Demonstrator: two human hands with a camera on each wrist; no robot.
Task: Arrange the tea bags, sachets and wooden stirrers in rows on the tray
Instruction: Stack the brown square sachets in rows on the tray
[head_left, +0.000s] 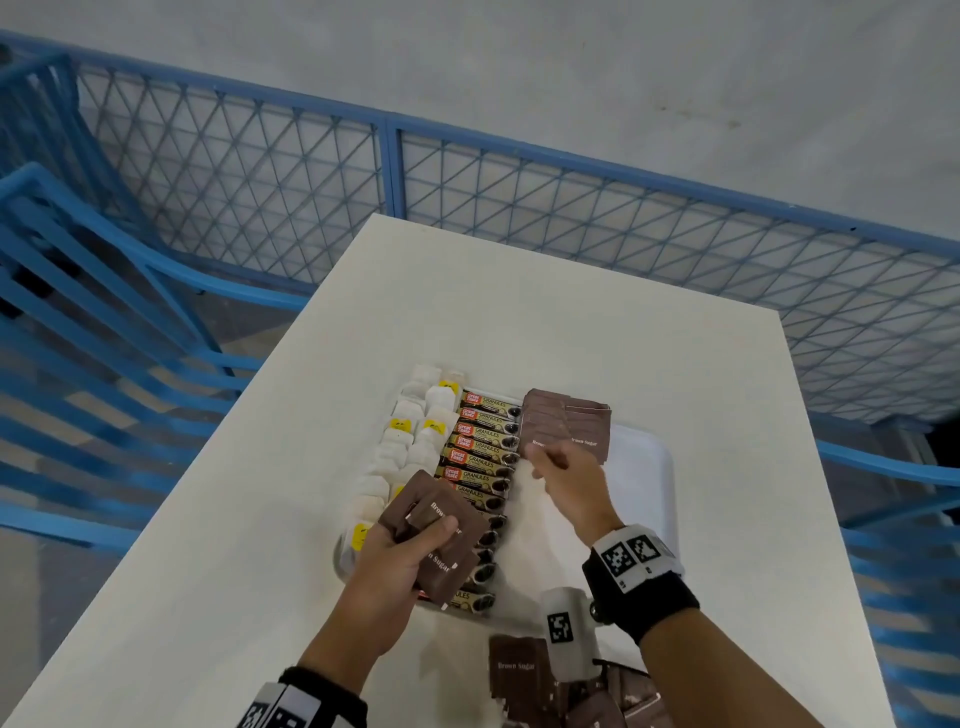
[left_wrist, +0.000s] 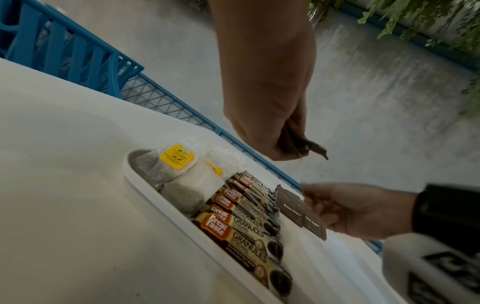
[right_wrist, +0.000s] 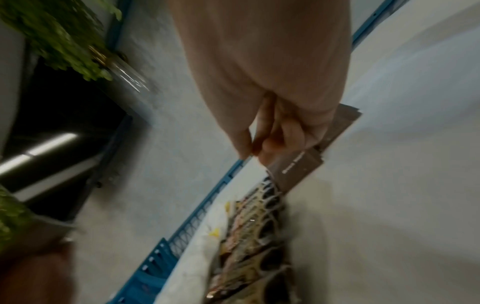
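White tray (head_left: 652, 457) on a white table (head_left: 260, 467): two rows of tea bags (head_left: 410, 441), roughly ten coffee granule sticks (head_left: 480, 447), overlapping brown sugar sachets (head_left: 563, 421). Left hand (head_left: 400, 561) gripping a few more sachets (head_left: 434, 506); right hand (head_left: 571, 478) pinching the row's front sachet. Loose brown sachets (head_left: 519, 670) at near edge. Blue mesh fence (head_left: 311, 171), grey floor.
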